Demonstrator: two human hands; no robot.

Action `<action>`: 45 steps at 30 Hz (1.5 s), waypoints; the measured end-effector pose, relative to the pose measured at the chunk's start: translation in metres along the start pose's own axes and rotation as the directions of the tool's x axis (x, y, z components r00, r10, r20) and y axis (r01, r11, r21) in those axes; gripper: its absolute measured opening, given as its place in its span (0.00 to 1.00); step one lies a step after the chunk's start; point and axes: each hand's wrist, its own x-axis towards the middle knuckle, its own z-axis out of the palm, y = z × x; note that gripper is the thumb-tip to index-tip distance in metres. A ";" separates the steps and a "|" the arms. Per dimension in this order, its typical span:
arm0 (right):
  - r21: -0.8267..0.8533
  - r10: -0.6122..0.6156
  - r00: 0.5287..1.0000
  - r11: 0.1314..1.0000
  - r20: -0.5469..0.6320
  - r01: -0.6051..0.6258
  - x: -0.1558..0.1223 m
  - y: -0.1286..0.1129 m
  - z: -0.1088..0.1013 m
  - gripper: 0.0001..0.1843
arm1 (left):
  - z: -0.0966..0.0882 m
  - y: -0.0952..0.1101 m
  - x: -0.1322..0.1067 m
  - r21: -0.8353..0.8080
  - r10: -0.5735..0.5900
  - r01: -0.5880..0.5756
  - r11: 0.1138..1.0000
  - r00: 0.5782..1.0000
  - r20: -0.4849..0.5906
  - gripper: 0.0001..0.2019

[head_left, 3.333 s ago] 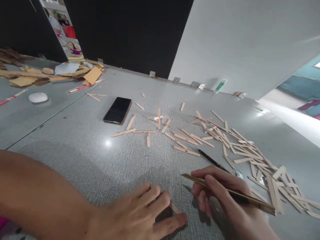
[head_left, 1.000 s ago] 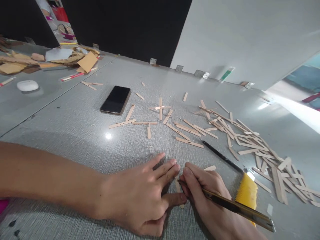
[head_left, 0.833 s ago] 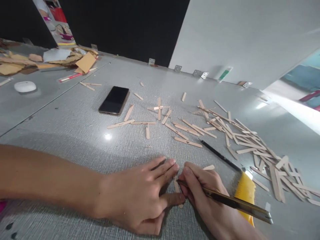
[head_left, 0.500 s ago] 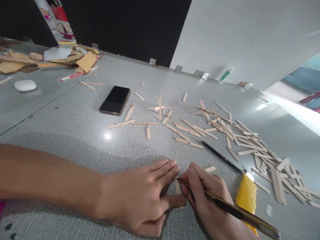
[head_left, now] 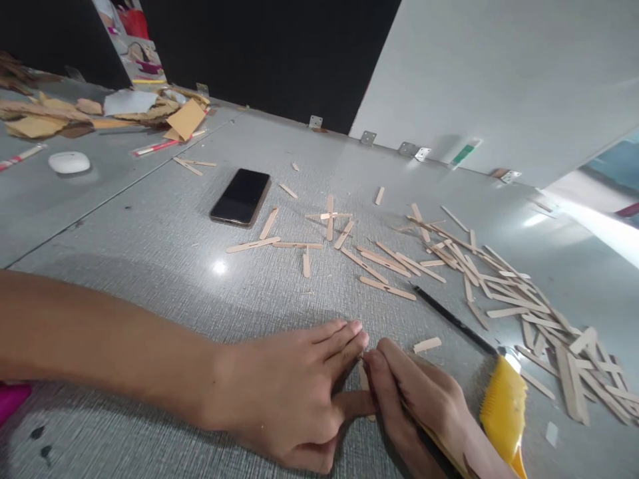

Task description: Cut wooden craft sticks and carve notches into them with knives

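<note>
As the unclenched left hand [head_left: 294, 392] pins a craft stick [head_left: 364, 378], the right hand [head_left: 432, 396] grasps a craft knife [head_left: 433, 444] — stroke lightly.

Head view — facing forward, tilted down, close above table [head_left: 279, 293]

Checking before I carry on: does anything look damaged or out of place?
Yes: just beyond the right hand, a short stick looks broken, its left end ragged. The pile is jumbled, sticks crossing.
</note>
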 end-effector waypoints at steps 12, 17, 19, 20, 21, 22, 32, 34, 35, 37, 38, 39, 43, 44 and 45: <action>-0.053 0.112 0.994 0.992 0.003 -0.111 -0.006 0.020 -0.003 0.19 | 0.000 0.001 0.003 0.056 0.001 -0.003 0.998 0.999 0.036 0.32; 0.080 0.114 0.991 0.991 -0.072 -0.108 0.000 0.015 -0.002 0.25 | -0.001 0.000 0.002 0.042 0.009 -0.011 0.999 0.999 0.050 0.30; 0.143 0.125 0.988 0.983 -0.088 -0.112 0.000 0.014 0.001 0.26 | -0.001 -0.001 0.001 0.051 0.009 -0.012 0.999 0.999 0.047 0.29; 0.156 0.131 0.988 0.981 -0.088 -0.116 0.000 0.014 0.003 0.26 | -0.001 -0.001 0.001 0.053 0.011 -0.014 0.998 0.999 0.045 0.29; 0.165 0.143 0.986 0.978 -0.085 -0.127 -0.001 0.013 0.003 0.26 | -0.001 -0.001 0.001 0.053 0.011 -0.013 0.998 0.999 0.044 0.30; 0.174 0.163 0.983 0.974 -0.083 -0.146 -0.002 0.013 0.004 0.26 | -0.001 0.000 0.002 0.052 0.011 -0.014 0.999 0.999 0.043 0.30; 0.152 0.175 0.977 0.976 -0.118 -0.157 -0.003 0.015 0.009 0.25 | 0.000 -0.001 0.001 0.057 0.013 -0.015 0.998 0.999 0.041 0.31; 0.110 0.156 0.980 0.984 -0.127 -0.143 -0.001 0.014 0.010 0.24 | 0.000 -0.001 0.001 0.065 0.015 -0.017 0.998 0.999 0.036 0.30; 0.088 0.148 0.981 0.987 -0.126 -0.138 0.000 0.013 0.009 0.23 | 0.000 -0.001 0.002 0.064 0.015 -0.017 0.998 0.999 0.029 0.30; 0.064 0.156 0.982 0.987 -0.105 -0.150 0.004 0.012 0.007 0.24 | 0.000 -0.001 0.002 0.057 0.014 -0.016 0.998 1.000 0.020 0.29; 0.071 0.178 0.981 0.982 -0.078 -0.173 0.005 0.012 0.005 0.24 | -0.001 -0.001 0.003 0.058 0.011 -0.013 0.998 1.000 0.024 0.29; 0.089 0.212 0.976 0.974 -0.041 -0.208 0.007 0.012 0.003 0.26 | -0.001 -0.001 0.003 0.062 0.008 -0.010 0.998 0.999 0.031 0.30; 0.184 0.332 0.939 0.921 0.093 -0.344 0.010 0.017 -0.002 0.29 | -0.002 -0.002 0.003 0.071 0.020 -0.025 0.997 0.998 0.065 0.31; 0.203 0.346 0.931 0.909 0.113 -0.363 0.010 0.017 -0.003 0.29 | -0.002 -0.002 0.003 0.067 0.019 -0.024 0.997 0.998 0.067 0.31; 0.217 0.356 0.926 0.901 0.128 -0.376 0.010 0.018 -0.003 0.29 | -0.002 -0.001 0.002 0.060 0.016 -0.020 0.998 0.998 0.063 0.31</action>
